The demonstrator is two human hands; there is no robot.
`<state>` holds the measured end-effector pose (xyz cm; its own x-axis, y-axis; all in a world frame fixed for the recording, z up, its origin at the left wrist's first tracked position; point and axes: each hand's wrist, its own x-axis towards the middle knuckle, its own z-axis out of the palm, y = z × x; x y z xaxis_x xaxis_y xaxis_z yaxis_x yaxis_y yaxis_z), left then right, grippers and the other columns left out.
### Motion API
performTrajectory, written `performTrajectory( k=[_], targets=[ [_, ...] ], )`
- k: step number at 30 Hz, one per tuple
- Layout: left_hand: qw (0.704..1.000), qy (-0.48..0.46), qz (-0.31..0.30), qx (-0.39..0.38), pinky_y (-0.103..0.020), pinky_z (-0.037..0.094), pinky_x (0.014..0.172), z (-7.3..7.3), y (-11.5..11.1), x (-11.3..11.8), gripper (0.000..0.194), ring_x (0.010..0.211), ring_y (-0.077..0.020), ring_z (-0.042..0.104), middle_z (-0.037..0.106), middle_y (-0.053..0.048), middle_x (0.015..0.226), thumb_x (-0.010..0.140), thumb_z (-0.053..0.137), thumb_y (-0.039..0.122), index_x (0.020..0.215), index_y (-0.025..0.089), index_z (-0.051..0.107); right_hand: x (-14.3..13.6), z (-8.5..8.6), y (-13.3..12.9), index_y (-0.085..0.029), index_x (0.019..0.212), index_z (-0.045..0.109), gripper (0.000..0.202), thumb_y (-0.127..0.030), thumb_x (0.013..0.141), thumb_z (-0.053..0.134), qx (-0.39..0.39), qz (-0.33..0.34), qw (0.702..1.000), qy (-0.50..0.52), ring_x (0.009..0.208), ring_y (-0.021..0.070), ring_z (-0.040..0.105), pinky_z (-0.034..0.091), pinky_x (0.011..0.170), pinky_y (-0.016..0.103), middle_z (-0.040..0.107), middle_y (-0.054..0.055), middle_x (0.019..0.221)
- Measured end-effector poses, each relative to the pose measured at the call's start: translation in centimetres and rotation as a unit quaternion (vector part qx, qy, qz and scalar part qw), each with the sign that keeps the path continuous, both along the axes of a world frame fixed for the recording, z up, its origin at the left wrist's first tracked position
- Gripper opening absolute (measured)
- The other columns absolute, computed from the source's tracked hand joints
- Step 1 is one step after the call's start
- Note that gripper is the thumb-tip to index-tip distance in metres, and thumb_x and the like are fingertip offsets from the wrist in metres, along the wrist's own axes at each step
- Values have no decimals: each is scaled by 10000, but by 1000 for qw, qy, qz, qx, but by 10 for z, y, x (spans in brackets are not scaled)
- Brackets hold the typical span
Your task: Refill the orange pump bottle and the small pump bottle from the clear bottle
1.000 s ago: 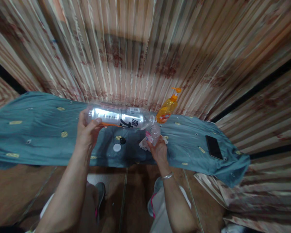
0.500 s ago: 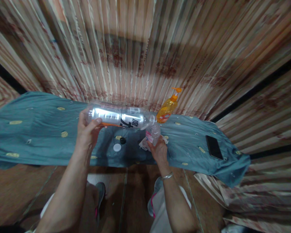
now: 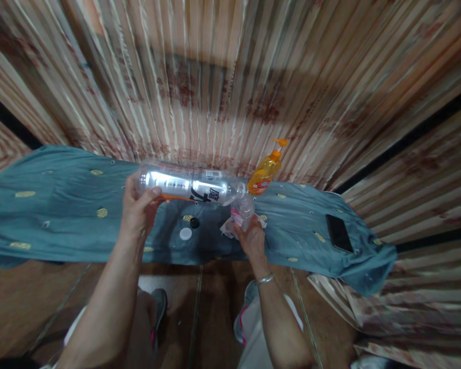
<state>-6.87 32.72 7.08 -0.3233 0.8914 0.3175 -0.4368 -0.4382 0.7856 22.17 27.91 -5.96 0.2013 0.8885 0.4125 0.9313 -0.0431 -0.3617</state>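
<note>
My left hand (image 3: pixel 140 202) is closed round the base end of a large clear plastic bottle (image 3: pixel 211 187) with a silver and black label. This bottle lies tipped almost level, its neck pointing right. Its mouth meets the top of a small clear bottle (image 3: pixel 246 207) with a pink label. My right hand (image 3: pixel 252 237) grips the small bottle low down and keeps it roughly upright. A crumpled pale cloth or tissue (image 3: pixel 227 229) sits beneath it. Whether liquid passes between the bottles cannot be made out. A white cap (image 3: pixel 185 233) and a dark cap (image 3: pixel 194 223) lie nearby.
An orange pump bottle (image 3: pixel 264 174) stands behind the small bottle. Farther right, a black phone (image 3: pixel 338 233) rests on the teal patterned cloth (image 3: pixel 69 205) covering the narrow table. A pleated curtain (image 3: pixel 200 102) hangs along the back.
</note>
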Motion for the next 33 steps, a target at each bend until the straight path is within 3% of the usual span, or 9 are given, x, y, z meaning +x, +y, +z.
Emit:
performTrajectory(
  k=[3,15,26,31,33],
  targets=[
    [1000,-2,7,-1,-214,548,489,0,0,0,556,698,-150,677,717,14,983,525,962,242,1018,242,704,-2,1,0,-49,1355,566,634,-519,940,659,2,-41,999,24,954,335,714,607,816,474,740,262,1054],
    [1000,2,2,-4,-240,572,495,2,-2,1,548,733,-167,689,708,-2,1018,543,942,236,1033,248,699,-2,-1,1,-66,1378,559,658,-559,946,624,24,-29,998,46,935,337,714,604,794,487,746,246,1023],
    [1000,-8,10,-11,-222,561,473,4,-2,3,542,683,-150,682,711,16,978,504,937,223,994,248,708,-7,13,-2,-20,1378,553,659,-463,914,706,-42,-41,997,47,1056,367,726,609,879,505,738,298,1131],
    [1000,1,5,-4,-219,556,488,3,-2,2,552,695,-143,680,708,15,1001,535,937,223,1033,257,701,-4,6,-1,-29,1376,555,653,-493,932,677,-14,-46,999,25,1004,349,728,613,841,485,742,295,1107],
    [1000,2,6,-7,-219,556,490,2,-2,1,557,706,-146,682,708,17,1010,530,941,229,1030,263,699,-2,1,-1,-44,1403,535,648,-508,960,624,12,-16,1000,-2,954,342,727,615,793,485,749,275,1067]
  ],
)
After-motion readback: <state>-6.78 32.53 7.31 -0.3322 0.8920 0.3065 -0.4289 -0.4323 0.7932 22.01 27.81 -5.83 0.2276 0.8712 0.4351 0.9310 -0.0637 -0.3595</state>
